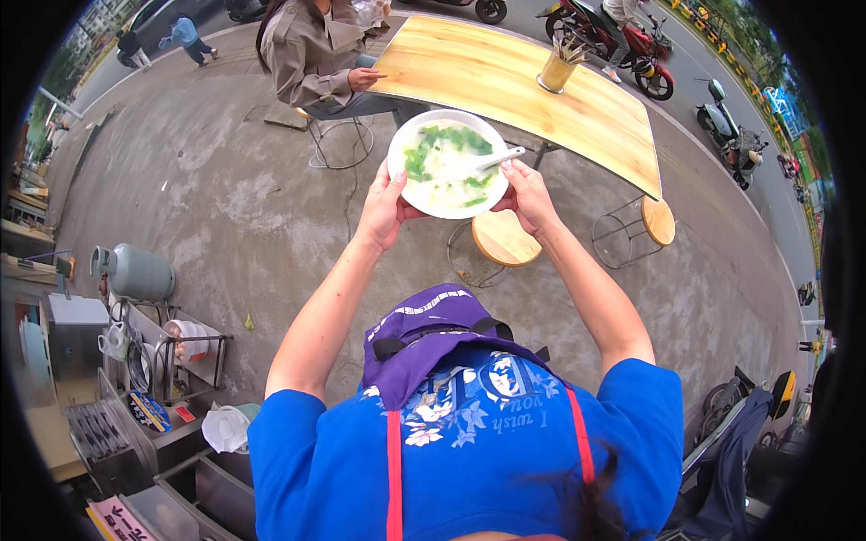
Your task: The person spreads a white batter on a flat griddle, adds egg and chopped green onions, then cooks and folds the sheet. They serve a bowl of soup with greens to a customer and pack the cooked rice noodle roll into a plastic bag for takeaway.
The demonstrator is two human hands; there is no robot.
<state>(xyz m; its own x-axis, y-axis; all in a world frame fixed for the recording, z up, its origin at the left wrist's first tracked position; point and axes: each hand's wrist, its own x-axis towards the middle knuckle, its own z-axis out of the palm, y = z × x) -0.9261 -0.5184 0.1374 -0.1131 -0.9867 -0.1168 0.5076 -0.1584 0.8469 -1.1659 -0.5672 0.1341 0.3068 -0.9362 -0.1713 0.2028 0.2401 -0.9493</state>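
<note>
Out in front of me I hold a white bowl (448, 212) of pale soup topped with chopped green leaves (467, 138). My left hand (387, 206) grips its left rim, thumb on top and fingers underneath. On the opposite side my right hand (529, 196) supports the bowl, its thumb near the handle of a white soup spoon (502, 158). The spoon's bowl end is sunk in the soup. Just beyond stands a wooden-topped table (467, 57), and a round stool (506, 238) shows below my right hand.
A seated person (308, 57) rests a hand at the table's left edge. A container of chopsticks (556, 73) stands on the table. Another stool (657, 222) is at right. A gas cylinder (142, 272) and metal cart (196, 365) are at left. Motorbikes (629, 47) line the road.
</note>
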